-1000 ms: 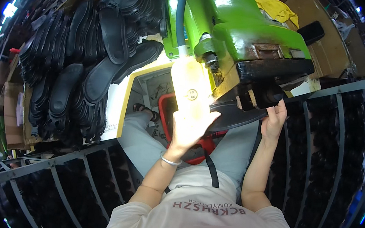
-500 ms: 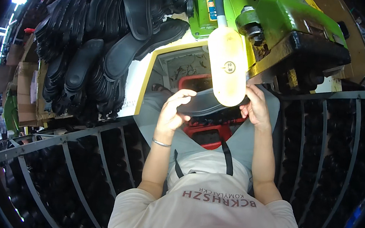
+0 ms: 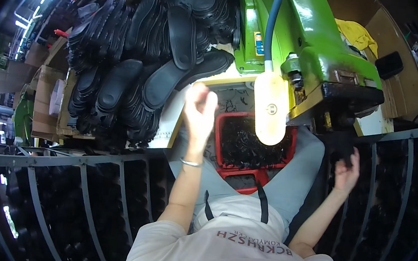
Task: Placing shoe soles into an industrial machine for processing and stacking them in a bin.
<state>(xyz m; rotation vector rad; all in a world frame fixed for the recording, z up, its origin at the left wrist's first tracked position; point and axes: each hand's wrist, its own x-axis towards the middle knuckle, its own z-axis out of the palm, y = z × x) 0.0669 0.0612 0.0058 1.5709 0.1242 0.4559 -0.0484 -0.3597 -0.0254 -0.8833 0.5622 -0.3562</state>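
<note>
Moved apart, left grip spread, empty, right grip unclear; white tabletop, barred racks

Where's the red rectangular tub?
In the head view, just right of centre, the red rectangular tub sits between the person's grey-trousered legs, partly behind the glowing oval lamp.

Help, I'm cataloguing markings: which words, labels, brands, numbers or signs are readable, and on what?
Light shirt: two upside-down lines of reddish lettering, which I won't copy.
Green machine: small blue-and-orange label, too small to read.
Glowing lamp: small round mark, too small to read.
Nothing else is readable.
</note>
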